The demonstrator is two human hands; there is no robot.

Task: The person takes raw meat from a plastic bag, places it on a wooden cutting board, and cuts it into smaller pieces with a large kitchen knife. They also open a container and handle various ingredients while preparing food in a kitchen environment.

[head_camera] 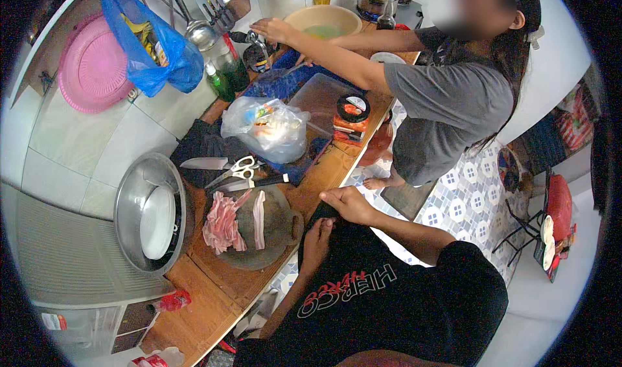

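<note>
My right hand (347, 204) and my left hand (318, 243) are close together at the table's front edge, both closed on black fabric (316, 216) by my shirt. Left of them lies a round wooden chopping board (279, 226) with a pile of thin raw meat slices (223, 223) and one separate strip (259, 220). Above the board are white-handled scissors (241, 169), a broad knife (204, 163) and a black-handled knife (267, 181). A large metal basin (124, 211), holding a white oval dish (158, 222), stands left of the board.
A person in a grey shirt (452, 95) reaches over the counter near a tan basin (350, 19). A clear plastic bag (272, 129) and a lidded jar (353, 108) sit beyond the knives. A blue bag (146, 61) hangs on the tiled wall. A red bottle (172, 300) lies on the wooden table (184, 328).
</note>
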